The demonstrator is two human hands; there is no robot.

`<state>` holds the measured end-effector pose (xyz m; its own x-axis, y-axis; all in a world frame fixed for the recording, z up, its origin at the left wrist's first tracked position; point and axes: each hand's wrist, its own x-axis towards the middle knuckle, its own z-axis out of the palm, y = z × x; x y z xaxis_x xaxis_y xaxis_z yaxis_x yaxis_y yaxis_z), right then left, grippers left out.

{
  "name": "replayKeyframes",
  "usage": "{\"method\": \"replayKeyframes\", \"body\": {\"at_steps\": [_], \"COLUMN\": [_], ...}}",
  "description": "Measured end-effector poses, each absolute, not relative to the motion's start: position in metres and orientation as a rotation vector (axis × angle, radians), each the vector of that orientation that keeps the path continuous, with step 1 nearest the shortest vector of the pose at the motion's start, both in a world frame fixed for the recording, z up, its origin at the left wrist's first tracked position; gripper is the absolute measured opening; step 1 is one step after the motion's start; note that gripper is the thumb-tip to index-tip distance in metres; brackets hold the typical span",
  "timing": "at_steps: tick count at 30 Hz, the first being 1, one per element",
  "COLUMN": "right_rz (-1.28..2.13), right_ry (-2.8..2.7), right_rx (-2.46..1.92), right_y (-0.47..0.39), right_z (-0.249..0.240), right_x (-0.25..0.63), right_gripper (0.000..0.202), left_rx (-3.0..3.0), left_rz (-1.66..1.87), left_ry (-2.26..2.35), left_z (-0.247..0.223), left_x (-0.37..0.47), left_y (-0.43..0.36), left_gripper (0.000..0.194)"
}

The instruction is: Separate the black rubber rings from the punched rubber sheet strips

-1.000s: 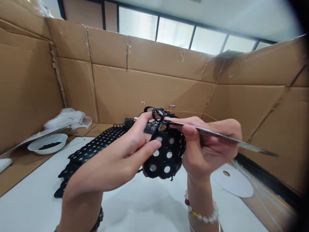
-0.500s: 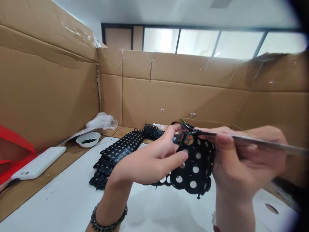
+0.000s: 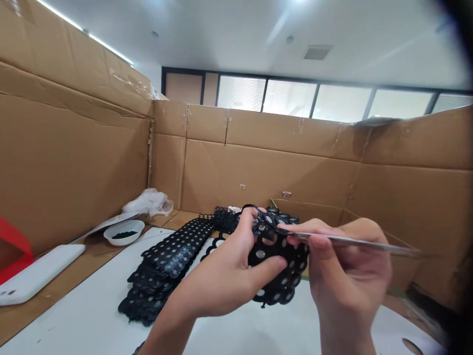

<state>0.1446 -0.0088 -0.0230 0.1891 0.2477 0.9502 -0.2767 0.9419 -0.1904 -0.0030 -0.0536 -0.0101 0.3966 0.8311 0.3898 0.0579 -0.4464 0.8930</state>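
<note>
My left hand [image 3: 231, 268] is closed on a black, floppy sheet with rows of round holes [image 3: 277, 276], held up above the table. The thumb lies across the sheet's front, while the index finger is hooked at its upper edge. In my right hand [image 3: 343, 276] is a slim metal pair of tweezers [image 3: 354, 241], pinched between thumb and fingers. Their tip points left and meets the sheet's top edge; exactly what it touches is too small to tell. Behind my left forearm lies a stack of similar black perforated strips [image 3: 173, 256].
On the left are a white bowl [image 3: 127, 228] with small dark pieces, a white phone-like slab [image 3: 44, 273], red material [image 3: 13, 246] and crumpled clear plastic [image 3: 150, 201]. Cardboard walls [image 3: 258, 167] surround the white tabletop [image 3: 84, 305]. A white piece with an oval hole [image 3: 391, 330] lies at right.
My view has tilted up, showing more ceiling. Both hands sit a little further left, still on the perforated sheet and tweezers. The sheet has turned slightly.
</note>
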Motion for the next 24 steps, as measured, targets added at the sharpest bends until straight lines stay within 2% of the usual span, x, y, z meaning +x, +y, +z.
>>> {"method": "replayKeyframes", "body": {"at_steps": [6,10,19,24], "right_rz": [0.671,0.678,0.331,0.076], "right_ry": [-1.444,-1.35,-1.305,-1.416], "right_rx": [0.066,0.13,0.117,-0.043], "right_y": [0.003,0.0,-0.019,-0.042], "right_z": [-0.018,-0.018,-0.018,-0.019], "right_x": [0.153,0.154,0.15,0.156], "right_gripper": [0.015,0.015,0.014,0.012], "left_rx": [1.707,1.545,1.407,1.408], "left_rz": [1.265,1.306,1.252,1.182], "left_ry": [0.792,0.652,0.383,0.316], "left_z": [-0.01,-0.005,-0.002,-0.001], "left_x": [0.0,-0.005,-0.016,-0.017], "left_y": [-0.051,-0.043,-0.047,-0.05], "left_gripper": [0.066,0.065,0.032,0.016]}}
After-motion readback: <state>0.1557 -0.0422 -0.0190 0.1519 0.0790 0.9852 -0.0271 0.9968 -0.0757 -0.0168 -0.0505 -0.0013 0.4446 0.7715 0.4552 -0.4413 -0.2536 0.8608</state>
